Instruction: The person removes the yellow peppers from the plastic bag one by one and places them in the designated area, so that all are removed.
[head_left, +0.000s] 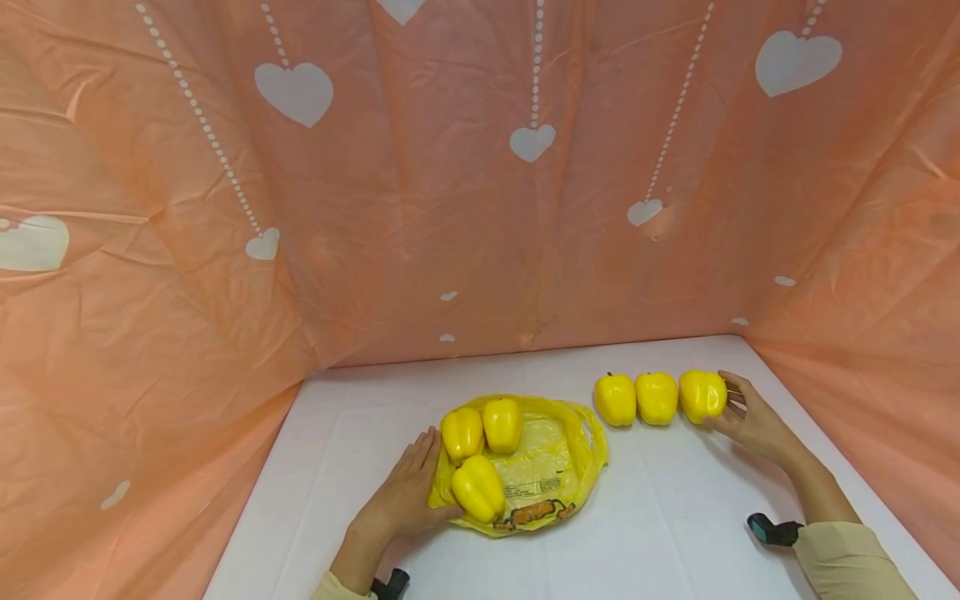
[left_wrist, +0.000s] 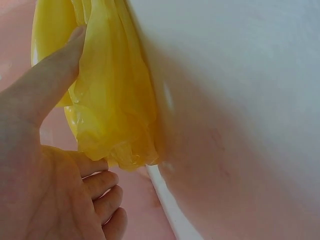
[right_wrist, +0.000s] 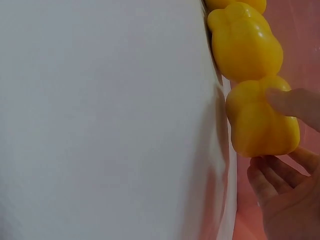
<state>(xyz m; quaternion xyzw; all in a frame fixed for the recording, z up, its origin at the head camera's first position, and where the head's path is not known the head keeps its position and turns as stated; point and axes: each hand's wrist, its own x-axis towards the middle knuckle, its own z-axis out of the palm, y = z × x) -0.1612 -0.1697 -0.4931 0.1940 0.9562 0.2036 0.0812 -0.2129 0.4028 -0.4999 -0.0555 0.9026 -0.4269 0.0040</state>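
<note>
A yellow plastic bag [head_left: 536,454] lies on the table with three yellow bell peppers on its left part, one of them the front pepper [head_left: 478,490]. My left hand [head_left: 411,483] rests against the bag's left edge, fingers fairly straight. In the left wrist view the thumb touches the crumpled bag [left_wrist: 117,95]. At the right, my right hand [head_left: 750,421] holds the rightmost bell pepper [head_left: 702,396] of a row of three. The right wrist view shows thumb and fingers on either side of that pepper [right_wrist: 262,120]. Beside it stand the middle pepper [head_left: 657,398] and the left pepper [head_left: 615,400].
A white cloth covers the table [head_left: 645,525]. Pink sheeting [head_left: 480,208] with white hearts hangs behind and on both sides. Dark wrist devices show near both forearms, such as the right one [head_left: 772,530].
</note>
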